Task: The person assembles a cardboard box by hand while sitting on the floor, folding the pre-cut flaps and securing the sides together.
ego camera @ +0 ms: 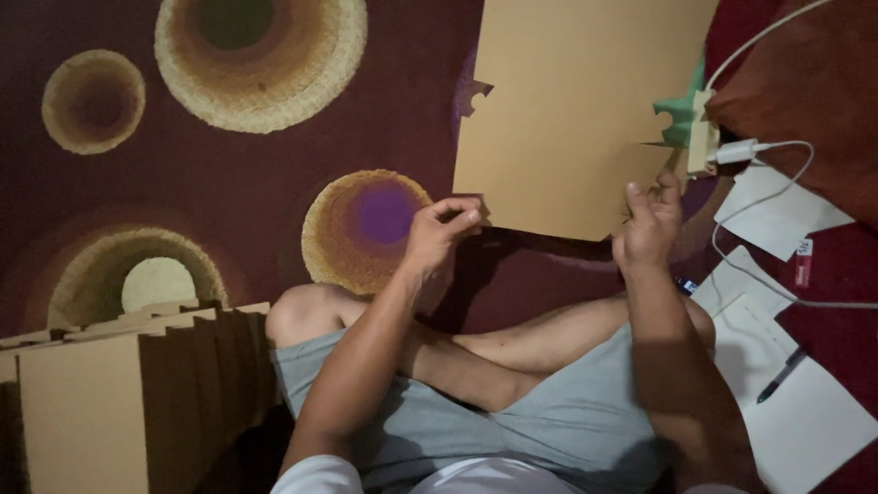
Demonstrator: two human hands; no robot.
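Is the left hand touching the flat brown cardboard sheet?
Touching: the head view shows the left hand pinching the near corner of the cardboard sheet.

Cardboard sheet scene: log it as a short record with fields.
Held item: flat brown cardboard sheet with notched edges
Left hand: pinches the sheet's lower left corner
Right hand: grips its lower right edge
Surface: dark red carpet with round patterns
Lower left: stack of folded cardboard
Right side: white papers, pen, white cable
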